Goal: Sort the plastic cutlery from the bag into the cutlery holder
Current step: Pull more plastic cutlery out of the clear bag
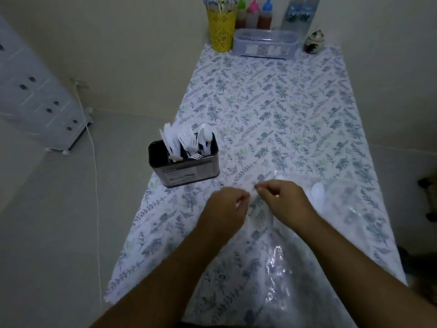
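A clear plastic bag (335, 209) lies flat on the floral tablecloth at the near right, with a white spoon (316, 192) showing through it. My left hand (227, 207) and my right hand (283, 200) sit close together at the bag's left edge, and each pinches the thin plastic between curled fingers. The black cutlery holder (186, 171) stands at the table's left edge, left of and beyond my hands. Several white forks, knives and spoons (186, 140) stand in it.
At the table's far end stand a yellow cup (222, 31) of sticks, three sauce bottles (254, 15), a lidded grey box (264, 43), two water bottles (299, 13) and a small jar (313, 42). A white drawer unit (37, 100) and a cord (94, 162) lie left.
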A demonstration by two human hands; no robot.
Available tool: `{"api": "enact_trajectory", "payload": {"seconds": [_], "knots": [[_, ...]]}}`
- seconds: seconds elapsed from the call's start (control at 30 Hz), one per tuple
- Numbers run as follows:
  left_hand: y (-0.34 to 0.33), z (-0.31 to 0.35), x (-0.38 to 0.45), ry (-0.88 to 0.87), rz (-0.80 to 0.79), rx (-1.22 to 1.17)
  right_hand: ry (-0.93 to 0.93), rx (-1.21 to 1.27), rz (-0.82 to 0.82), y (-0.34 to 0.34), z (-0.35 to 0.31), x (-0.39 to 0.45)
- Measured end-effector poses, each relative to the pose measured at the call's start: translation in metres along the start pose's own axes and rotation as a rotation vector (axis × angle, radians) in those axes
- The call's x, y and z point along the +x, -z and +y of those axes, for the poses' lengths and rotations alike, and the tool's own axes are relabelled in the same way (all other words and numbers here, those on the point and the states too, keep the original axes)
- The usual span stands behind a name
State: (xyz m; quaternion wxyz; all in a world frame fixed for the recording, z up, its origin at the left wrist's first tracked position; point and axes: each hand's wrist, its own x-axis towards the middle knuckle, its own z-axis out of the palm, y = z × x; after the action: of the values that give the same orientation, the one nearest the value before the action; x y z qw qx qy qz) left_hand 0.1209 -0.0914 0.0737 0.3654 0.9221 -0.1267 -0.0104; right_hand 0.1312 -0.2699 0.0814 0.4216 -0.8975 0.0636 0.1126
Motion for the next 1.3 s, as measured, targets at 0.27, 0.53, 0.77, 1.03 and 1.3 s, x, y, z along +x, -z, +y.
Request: {"api": "enact_trajectory", "payload": {"seconds": [0.27, 0.53, 0.77, 1.03, 1.3], "knots": [[-0.132, -0.013, -0.101, -0.586, -0.6, 0.265, -0.192, -0.222, 0.104, 0.015, 0.131, -0.135], [-0.109, -0.039, -0.061, -0.486, -0.363, 0.524, 0.017, -0.486, -0.055, -0.017, 0.168, -0.19], [-0.076, -0.039, -0.095, -0.315, -0.217, 0.245, -0.014, -0.316, -0.092, -0.041, 0.146, -0.157], [-0.09, -0.052, -0.145, -0.423, -0.361, 0.343, -0.117, -0.201, -0.161, -0.05, 0.127, -0.129], [-0.085, -0.044, -0.145, -0.355, -0.34, 0.442, -0.045, -0.252, -0.252, -0.057, 0.111, -0.126]]}}
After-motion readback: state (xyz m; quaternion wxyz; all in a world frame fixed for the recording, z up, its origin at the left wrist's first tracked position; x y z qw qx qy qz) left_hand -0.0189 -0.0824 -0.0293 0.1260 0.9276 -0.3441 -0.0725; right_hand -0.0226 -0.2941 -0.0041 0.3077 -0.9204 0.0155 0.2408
